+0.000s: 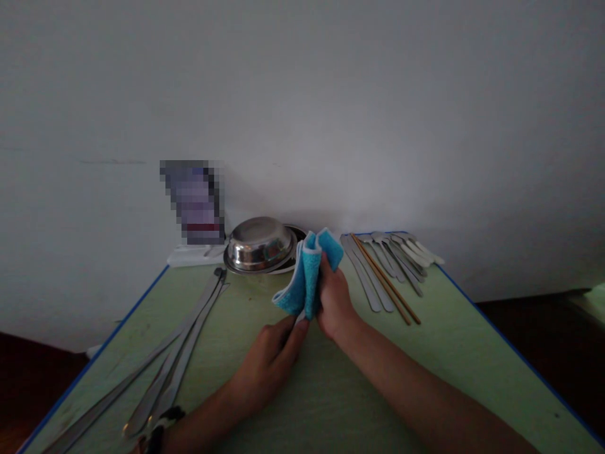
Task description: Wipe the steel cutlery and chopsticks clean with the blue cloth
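Two bare hands meet near the middle of the frame. The right hand (334, 299) is closed round one cloth (309, 271), blue with a pale border; its thumb presses up along the folds, and the cloth stands bunched above the table (454, 353) at the centre of the frame. The left hand (271, 353), just below and to the left, is closed too, thumb and fingers pinching one thin pale handle (301, 316) that goes up into the bottom of the cloth; the rest of it is hidden, so I cannot tell what it belongs to. One dark band (155, 438) circles the left wrist at the lower edge of the frame.

Left of the cloth, one steel bowl (258, 246) lies upside down by the wall (302, 94), partly covering a dish behind it. Further left is one white stand (193, 255), with one pixelated panel (198, 195) above it. Long steel tools (184, 362) run to the lower left, three lower ends showing.

Right of centre lie two flat steel utensils (371, 296), two chopsticks (385, 282), then steel spoons (390, 257) and white pieces (418, 255), too overlapped to count
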`<state>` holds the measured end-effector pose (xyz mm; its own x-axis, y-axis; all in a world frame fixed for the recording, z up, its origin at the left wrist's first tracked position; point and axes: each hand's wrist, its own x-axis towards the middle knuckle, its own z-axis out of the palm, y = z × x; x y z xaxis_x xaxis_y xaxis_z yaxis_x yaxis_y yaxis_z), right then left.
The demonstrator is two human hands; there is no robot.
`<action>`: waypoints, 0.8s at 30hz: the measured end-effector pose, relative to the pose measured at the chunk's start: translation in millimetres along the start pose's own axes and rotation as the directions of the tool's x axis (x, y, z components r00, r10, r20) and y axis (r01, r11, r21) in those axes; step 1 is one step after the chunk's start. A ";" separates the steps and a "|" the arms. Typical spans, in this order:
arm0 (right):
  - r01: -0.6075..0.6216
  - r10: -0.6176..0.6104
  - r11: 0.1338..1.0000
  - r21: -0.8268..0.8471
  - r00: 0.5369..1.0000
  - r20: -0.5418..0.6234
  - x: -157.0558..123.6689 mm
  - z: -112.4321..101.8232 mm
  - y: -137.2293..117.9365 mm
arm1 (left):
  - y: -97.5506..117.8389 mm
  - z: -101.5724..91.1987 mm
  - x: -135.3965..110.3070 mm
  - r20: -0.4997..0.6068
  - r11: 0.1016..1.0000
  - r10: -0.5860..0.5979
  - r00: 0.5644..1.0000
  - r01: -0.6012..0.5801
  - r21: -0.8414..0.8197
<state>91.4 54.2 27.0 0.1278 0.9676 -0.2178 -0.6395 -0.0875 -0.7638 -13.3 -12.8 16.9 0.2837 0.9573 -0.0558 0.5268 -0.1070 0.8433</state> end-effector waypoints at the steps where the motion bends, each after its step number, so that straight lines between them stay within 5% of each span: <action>1: 0.000 0.000 1.000 0.007 1.000 -0.001 1.1 0.2 -3.3 | -0.2 -0.1 0.0 0.004 1.000 0.013 1.000 -0.013 0.009; 14: 0.149 -0.123 0.972 0.179 0.982 -0.146 44.1 -15.8 -70.0 | -1.0 1.6 -6.7 0.162 0.980 0.144 0.976 -0.163 0.113; 24: 0.175 -0.158 0.969 0.172 0.981 -0.108 32.4 -8.7 -41.8 | 0.5 1.9 -6.2 0.113 0.994 0.077 0.991 -0.085 0.066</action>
<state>128.9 87.1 46.6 0.3085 0.9379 -0.1588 -0.7283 0.1255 -0.6737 -13.3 -19.3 16.7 0.4121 0.9098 -0.0503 0.5522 -0.2055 0.8080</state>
